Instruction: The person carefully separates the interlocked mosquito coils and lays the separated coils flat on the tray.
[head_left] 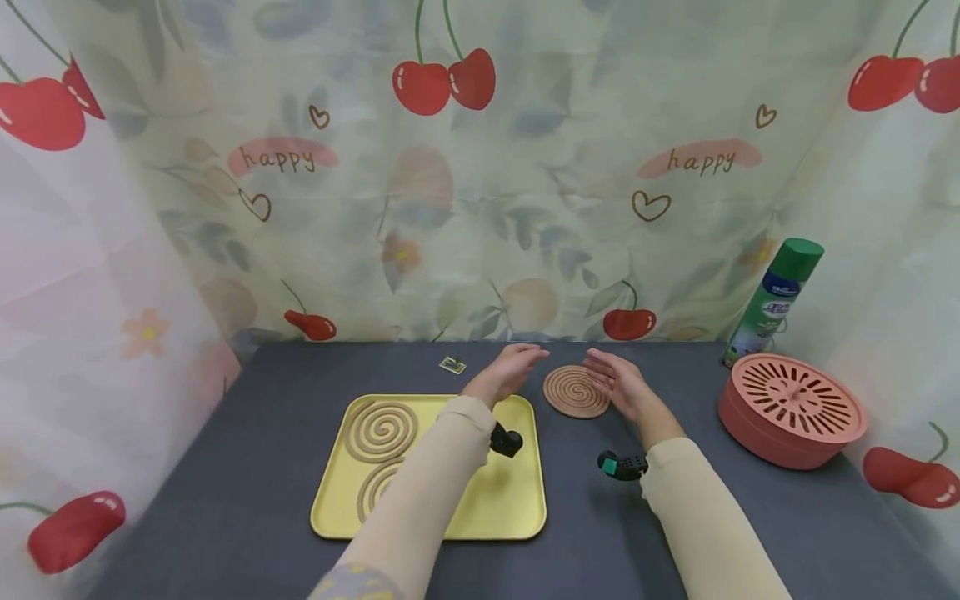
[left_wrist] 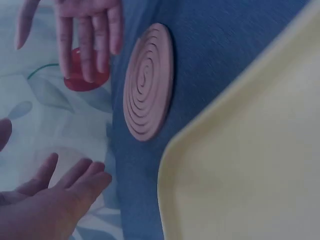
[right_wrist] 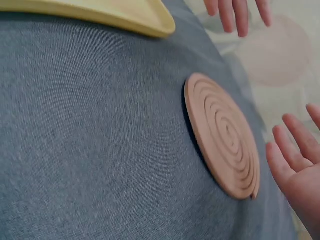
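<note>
A pinkish-brown mosquito coil (head_left: 572, 392) lies flat on the dark cloth, between and below my two hands. My left hand (head_left: 513, 368) hovers over the back right corner of the yellow tray (head_left: 517, 500), fingers extended and holding nothing. On the coil's right side is my right hand (head_left: 617, 379), its fingers (right_wrist: 292, 155) spread and relaxed, apart from the coil in the right wrist view. Two greyish-brown coils lie in the tray's left part: one at the back (head_left: 382, 431), and one nearer the front (head_left: 371, 492), partly hidden by my left forearm.
A small gold metal coil stand (head_left: 453, 365) lies behind the tray. To the right stands a round pink box with a slotted lid (head_left: 797, 398), with a green spray can (head_left: 772, 304) behind it. A printed curtain (head_left: 480, 208) encloses the table's back and sides.
</note>
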